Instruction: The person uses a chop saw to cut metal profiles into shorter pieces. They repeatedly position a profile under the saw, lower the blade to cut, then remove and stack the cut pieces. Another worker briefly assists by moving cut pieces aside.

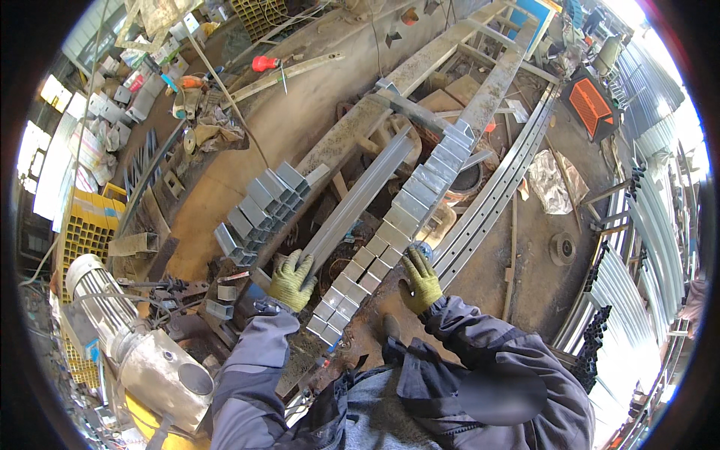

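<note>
Best to handle short metal pieces (pixel 406 205) by flat faces, with left hand (pixel 292 283) and right hand (pixel 421 283) both spread-fingered.

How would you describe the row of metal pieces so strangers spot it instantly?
Find the steel frame. Along its right rail, passing between left hand and right hand, lies the row of metal pieces; unlike piled square tubes leftward, it's one long strip.

Your gloved left hand (pixel 292 283) is at the long metal bars (pixel 358 201). Your right hand (pixel 422 282) is beside the row of metal pieces (pixel 409 208).
</note>
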Motion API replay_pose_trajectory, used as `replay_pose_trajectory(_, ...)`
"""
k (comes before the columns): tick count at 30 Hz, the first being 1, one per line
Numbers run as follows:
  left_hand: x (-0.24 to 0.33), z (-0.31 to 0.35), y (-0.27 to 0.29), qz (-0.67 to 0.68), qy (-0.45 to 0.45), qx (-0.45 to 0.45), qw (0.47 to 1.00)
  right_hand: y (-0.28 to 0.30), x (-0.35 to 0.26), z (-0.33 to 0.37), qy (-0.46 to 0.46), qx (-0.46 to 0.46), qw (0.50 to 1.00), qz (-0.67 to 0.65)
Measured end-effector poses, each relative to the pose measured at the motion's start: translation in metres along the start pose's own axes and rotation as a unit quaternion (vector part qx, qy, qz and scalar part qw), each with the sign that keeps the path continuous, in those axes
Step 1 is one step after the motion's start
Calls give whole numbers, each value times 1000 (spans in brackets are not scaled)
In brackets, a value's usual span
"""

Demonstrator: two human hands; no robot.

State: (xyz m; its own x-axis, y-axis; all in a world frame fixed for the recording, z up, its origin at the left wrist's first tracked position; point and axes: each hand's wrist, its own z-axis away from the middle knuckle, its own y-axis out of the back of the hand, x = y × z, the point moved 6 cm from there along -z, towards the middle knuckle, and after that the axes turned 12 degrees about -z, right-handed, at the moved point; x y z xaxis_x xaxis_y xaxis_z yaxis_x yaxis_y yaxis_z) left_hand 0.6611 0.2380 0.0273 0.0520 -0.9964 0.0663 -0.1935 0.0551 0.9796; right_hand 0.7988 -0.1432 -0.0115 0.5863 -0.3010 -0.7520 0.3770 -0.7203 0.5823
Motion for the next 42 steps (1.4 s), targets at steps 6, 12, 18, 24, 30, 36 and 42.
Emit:
replay_pose_trajectory(6, 16, -43, -11, 17, -4, -6, 1000, 1, -3, -4, 26, 12, 999, -29)
replay_pose_trajectory(12, 25, -69, -5, 55, -49, 21, 997, 1, 4, -6, 26, 2, 999, -29)
replay_pose_trajectory(18, 42, -110, -8, 41, -79, -10, 996, 2, 6, -5, 32, -11, 999, -10)
replay_pose_trajectory(24, 48, -123, -15, 23, -79, -44, 996, -2, 13, -1, 3, -42, 999, 12)
replay_pose_trajectory(30, 36, -80, 6, 60, -73, -61, 994, -3, 21, -1, 9, -55, 998, 3)
replay_pose_trajectory(36, -7, 48, 23, -47, -4, -193, 980, -1, 22, -1, 23, -50, 999, 0)
replay_pose_trajectory(42, 7, 50, 6, -116, 24, -174, 978, 0, 18, -1, 54, -36, 998, 16)
